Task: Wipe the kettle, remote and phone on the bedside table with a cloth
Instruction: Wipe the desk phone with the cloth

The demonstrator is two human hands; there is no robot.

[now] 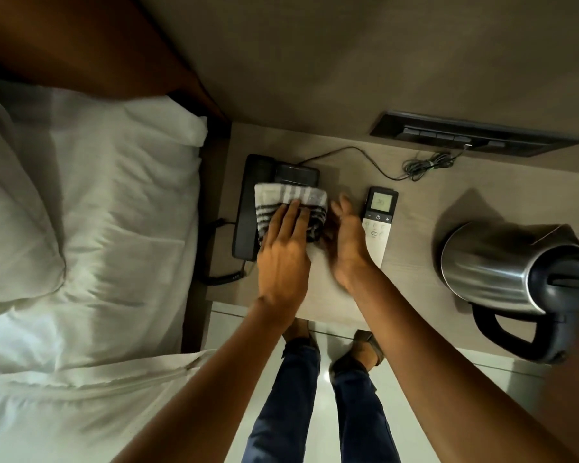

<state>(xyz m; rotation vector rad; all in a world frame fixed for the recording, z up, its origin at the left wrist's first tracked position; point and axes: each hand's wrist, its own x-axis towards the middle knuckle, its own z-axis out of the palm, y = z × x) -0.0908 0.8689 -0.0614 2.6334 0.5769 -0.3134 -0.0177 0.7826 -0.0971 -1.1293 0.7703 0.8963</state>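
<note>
A black desk phone [248, 202] sits at the left of the bedside table [415, 262]. A white cloth with dark stripes [288, 203] lies over its keypad. My left hand [283, 259] presses flat on the cloth with fingers stretched out. My right hand [346, 242] is on the phone's right side, fingers spread, touching the cloth's edge; motion blurs it. A white remote [379, 222] with a small lit screen lies just right of my right hand. The steel kettle [502, 269] with a black lid and handle stands at the table's right.
A bed with white sheets and a pillow [81, 228] fills the left. The phone's thin cable [375, 165] runs to a bundled coil near a black switch panel [465, 135] on the wall. A coiled handset cord [221, 275] hangs at the table's left edge.
</note>
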